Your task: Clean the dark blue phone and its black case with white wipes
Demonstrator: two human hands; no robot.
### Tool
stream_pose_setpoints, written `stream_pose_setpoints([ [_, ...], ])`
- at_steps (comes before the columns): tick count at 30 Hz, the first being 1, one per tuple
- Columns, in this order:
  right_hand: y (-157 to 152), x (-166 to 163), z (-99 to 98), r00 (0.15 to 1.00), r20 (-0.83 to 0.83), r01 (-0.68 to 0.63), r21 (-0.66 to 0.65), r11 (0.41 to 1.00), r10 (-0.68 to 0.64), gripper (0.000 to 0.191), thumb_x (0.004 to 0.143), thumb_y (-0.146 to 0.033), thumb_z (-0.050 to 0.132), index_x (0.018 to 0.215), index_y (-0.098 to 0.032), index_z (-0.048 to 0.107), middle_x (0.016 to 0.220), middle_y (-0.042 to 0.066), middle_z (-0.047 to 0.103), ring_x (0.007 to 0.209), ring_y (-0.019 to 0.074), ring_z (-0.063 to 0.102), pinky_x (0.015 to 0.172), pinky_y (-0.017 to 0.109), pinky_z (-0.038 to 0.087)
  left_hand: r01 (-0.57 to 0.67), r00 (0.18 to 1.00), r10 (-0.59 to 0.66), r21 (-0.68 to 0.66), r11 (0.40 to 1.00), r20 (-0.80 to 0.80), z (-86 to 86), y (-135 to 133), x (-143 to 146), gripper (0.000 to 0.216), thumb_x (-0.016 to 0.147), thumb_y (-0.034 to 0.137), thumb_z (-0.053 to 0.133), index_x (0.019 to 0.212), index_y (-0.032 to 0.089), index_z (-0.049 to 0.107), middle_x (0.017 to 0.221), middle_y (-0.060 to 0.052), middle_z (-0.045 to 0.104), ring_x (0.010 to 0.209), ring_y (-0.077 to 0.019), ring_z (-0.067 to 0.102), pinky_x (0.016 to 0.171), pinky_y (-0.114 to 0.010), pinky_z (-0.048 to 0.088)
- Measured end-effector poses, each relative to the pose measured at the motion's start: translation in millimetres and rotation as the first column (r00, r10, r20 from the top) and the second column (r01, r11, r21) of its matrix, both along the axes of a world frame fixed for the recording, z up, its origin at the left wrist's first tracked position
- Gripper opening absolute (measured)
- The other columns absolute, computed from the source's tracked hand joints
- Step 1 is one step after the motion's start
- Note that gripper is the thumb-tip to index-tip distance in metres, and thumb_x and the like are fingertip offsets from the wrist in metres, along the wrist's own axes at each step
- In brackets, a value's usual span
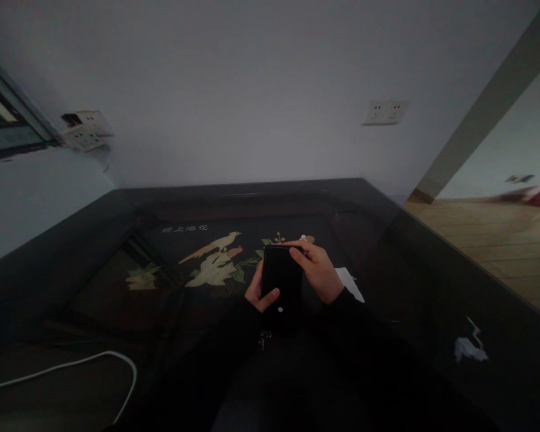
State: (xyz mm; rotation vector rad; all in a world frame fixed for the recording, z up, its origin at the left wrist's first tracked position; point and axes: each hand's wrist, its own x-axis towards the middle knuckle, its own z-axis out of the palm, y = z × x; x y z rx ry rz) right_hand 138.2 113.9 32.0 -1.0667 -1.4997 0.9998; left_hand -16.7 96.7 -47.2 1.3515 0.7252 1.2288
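A black phone [282, 282] with a dark screen is held upright over the dark table [90, 240]. My left hand [258, 292] wraps its lower left edge, thumb lying across the screen. My right hand [317, 270] grips the phone's upper right corner, fingers curled over the top edge. Both arms wear dark sleeves. A small set of keys [263, 339] hangs below the phone at my front.
The glossy table top bears an inlaid bird and flower picture [216, 261]. A white cable [94, 360] loops at the near left. White paper scraps [470, 348] lie at right, one more piece [351, 282] beside my right wrist. Wall sockets [384, 112] sit above; wooden floor [499, 246] at right.
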Motion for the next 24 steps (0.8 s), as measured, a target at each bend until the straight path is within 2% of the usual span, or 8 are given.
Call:
stream_pose_setpoints([
  [4, 0.8, -0.8, -5.6, 0.998, 0.035, 0.043, 0.027, 0.999, -0.044, 0.030, 0.083, -0.033, 0.048, 0.108, -0.019, 0.058, 0.108, 0.007, 0.060, 0.098, 0.0182, 0.055, 0.088, 0.034, 0.042, -0.015, 1.000, 0.015, 0.017, 1.000, 0.006, -0.9, 1.5, 1.9, 0.082, 0.072, 0.040, 0.063, 0.139, 0.017, 0.022, 0.142, -0.010, 0.034, 0.131, -0.0235, 0.029, 0.109, -0.035, 0.023],
  [6, -2.7, -1.6, -13.3, 0.997, 0.034, 0.072, 0.029, 0.997, -0.073, 0.040, 0.084, -0.033, 0.046, 0.122, -0.020, 0.047, 0.118, 0.008, 0.054, 0.106, 0.0185, 0.052, 0.093, 0.034, 0.039, -0.063, 0.998, 0.062, 0.018, 0.998, 0.015, -2.7, 4.6, 1.7, 0.086, 0.071, 0.042, 0.063, 0.140, 0.016, 0.019, 0.140, -0.011, 0.037, 0.130, -0.0239, 0.031, 0.108, -0.035, 0.026],
  [7, -5.8, -2.0, -18.9, 0.995, 0.042, 0.092, 0.014, 0.996, -0.092, 0.046, 0.084, -0.033, 0.046, 0.127, -0.020, 0.040, 0.120, 0.009, 0.052, 0.104, 0.0185, 0.053, 0.092, 0.035, 0.040, -0.105, 0.994, 0.105, 0.012, 0.994, 0.005, -3.9, 6.9, 1.2, 0.089, 0.070, 0.044, 0.063, 0.141, 0.014, 0.017, 0.139, -0.013, 0.038, 0.129, -0.0242, 0.033, 0.107, -0.035, 0.027],
  [10, -18.8, -3.5, -40.5, 0.990, 0.109, 0.104, -0.117, 0.988, -0.091, 0.061, 0.080, -0.030, 0.053, 0.135, -0.022, 0.027, 0.103, 0.008, 0.056, 0.078, 0.0158, 0.059, 0.076, 0.034, 0.048, -0.229, 0.972, 0.228, -0.002, 0.974, -0.052, -8.6, 16.2, -1.4, 0.094, 0.070, 0.049, 0.060, 0.141, 0.010, 0.012, 0.140, -0.016, 0.036, 0.127, -0.0242, 0.037, 0.105, -0.035, 0.029],
  [14, -30.9, -5.6, -64.0, 0.995, 0.068, -0.043, -0.334, 0.942, 0.069, 0.072, 0.078, -0.029, 0.054, 0.139, -0.023, 0.016, 0.071, -0.003, 0.053, 0.047, 0.0109, 0.054, 0.045, 0.026, 0.048, -0.282, 0.952, 0.281, 0.007, 0.959, -0.120, -16.5, 30.1, -2.5, 0.092, 0.072, 0.050, 0.056, 0.141, 0.012, 0.009, 0.144, -0.014, 0.029, 0.129, -0.0221, 0.034, 0.107, -0.034, 0.026],
  [16, -31.3, -5.5, -68.8, 0.994, 0.029, -0.084, -0.377, 0.922, 0.103, 0.071, 0.077, -0.028, 0.053, 0.139, -0.021, 0.017, 0.065, -0.006, 0.050, 0.039, 0.0094, 0.051, 0.035, 0.023, 0.043, -0.292, 0.940, 0.287, 0.000, 0.956, -0.182, -21.1, 36.3, -2.1, 0.089, 0.073, 0.047, 0.056, 0.141, 0.012, 0.011, 0.143, -0.013, 0.031, 0.128, -0.0222, 0.034, 0.106, -0.035, 0.026],
  [19, -28.4, -3.3, -70.4, 0.993, -0.004, -0.109, -0.410, 0.905, 0.118, 0.066, 0.077, -0.026, 0.053, 0.136, -0.018, 0.026, 0.061, -0.007, 0.049, 0.037, 0.0084, 0.051, 0.032, 0.019, 0.040, -0.296, 0.906, 0.273, -0.024, 0.955, -0.323, -25.9, 44.2, -5.0, 0.087, 0.069, 0.043, 0.060, 0.140, 0.011, 0.020, 0.133, -0.013, 0.045, 0.122, -0.0243, 0.043, 0.102, -0.036, 0.032],
  [24, -27.2, -0.8, -70.7, 0.995, 0.000, -0.095, -0.419, 0.903, 0.105, 0.057, 0.079, -0.026, 0.050, 0.133, -0.017, 0.033, 0.061, -0.005, 0.051, 0.038, 0.0074, 0.052, 0.033, 0.017, 0.042, -0.312, 0.750, 0.243, -0.006, 0.950, -0.615, -18.8, 48.5, -18.8, 0.091, 0.061, 0.044, 0.066, 0.136, 0.006, 0.032, 0.112, -0.019, 0.060, 0.108, -0.0343, 0.053, 0.090, -0.042, 0.040],
])
